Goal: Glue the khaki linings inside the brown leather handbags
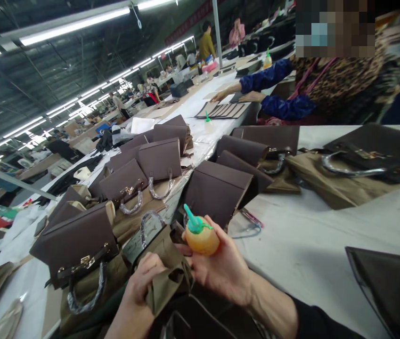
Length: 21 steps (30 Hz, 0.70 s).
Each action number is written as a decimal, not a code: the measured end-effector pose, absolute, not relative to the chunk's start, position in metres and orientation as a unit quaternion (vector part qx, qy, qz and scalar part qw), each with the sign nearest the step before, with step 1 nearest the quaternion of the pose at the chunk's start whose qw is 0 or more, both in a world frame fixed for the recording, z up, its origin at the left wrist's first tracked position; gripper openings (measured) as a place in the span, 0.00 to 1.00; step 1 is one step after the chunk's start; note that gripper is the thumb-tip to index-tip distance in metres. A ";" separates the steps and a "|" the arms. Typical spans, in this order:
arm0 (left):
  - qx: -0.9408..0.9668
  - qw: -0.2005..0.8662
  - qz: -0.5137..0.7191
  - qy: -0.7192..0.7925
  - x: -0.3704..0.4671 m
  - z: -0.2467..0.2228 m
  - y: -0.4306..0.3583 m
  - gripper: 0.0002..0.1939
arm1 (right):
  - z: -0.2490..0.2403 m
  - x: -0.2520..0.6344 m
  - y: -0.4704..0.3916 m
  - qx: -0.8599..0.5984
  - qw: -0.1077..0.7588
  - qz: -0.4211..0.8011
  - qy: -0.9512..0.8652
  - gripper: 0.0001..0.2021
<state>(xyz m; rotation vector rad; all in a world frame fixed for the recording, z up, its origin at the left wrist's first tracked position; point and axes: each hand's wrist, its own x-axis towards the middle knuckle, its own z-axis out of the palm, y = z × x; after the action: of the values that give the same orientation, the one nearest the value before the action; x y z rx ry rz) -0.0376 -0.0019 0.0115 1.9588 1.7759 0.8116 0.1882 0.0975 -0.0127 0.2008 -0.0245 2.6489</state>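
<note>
Olive cloth [164, 289], soft and creased, bunches between the hands, running roughly twelve to six o'clock; the left hand [142, 281] curls tightly around it. At its one-to-two o'clock, the half-open right hand [225, 273] cups a rounded amber bottle [205, 242], glossy, its green nozzle [190, 216] slanting toward eleven.

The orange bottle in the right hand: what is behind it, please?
A dark brown panel shows beyond the bottle. The part directly behind, against the right hand, is covered.
</note>
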 end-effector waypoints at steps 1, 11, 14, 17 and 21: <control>0.700 0.156 0.289 0.635 -0.035 0.005 0.002 0.11 | -0.012 0.187 0.097 0.063 0.243 0.968 -0.013 0.29; 0.480 0.367 0.434 0.668 -0.019 -0.026 0.021 0.21 | -0.021 0.187 0.089 -0.007 0.253 0.967 -0.029 0.25; 0.354 0.470 0.462 0.663 -0.009 0.005 0.013 0.21 | -0.022 0.189 0.086 0.000 0.258 0.965 -0.040 0.25; 0.344 0.481 0.422 0.687 -0.001 0.039 0.001 0.14 | -0.018 0.201 0.085 0.020 0.257 0.964 -0.069 0.26; 0.446 0.444 0.411 0.659 -0.007 0.056 -0.018 0.06 | -0.019 0.231 0.092 -0.023 0.292 0.950 -0.106 0.29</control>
<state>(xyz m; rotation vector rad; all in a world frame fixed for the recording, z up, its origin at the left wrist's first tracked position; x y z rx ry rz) -0.0069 -0.0183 0.0558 1.1059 1.6347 1.0186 0.2307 0.0916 -0.0192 -0.0610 -0.2814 2.5335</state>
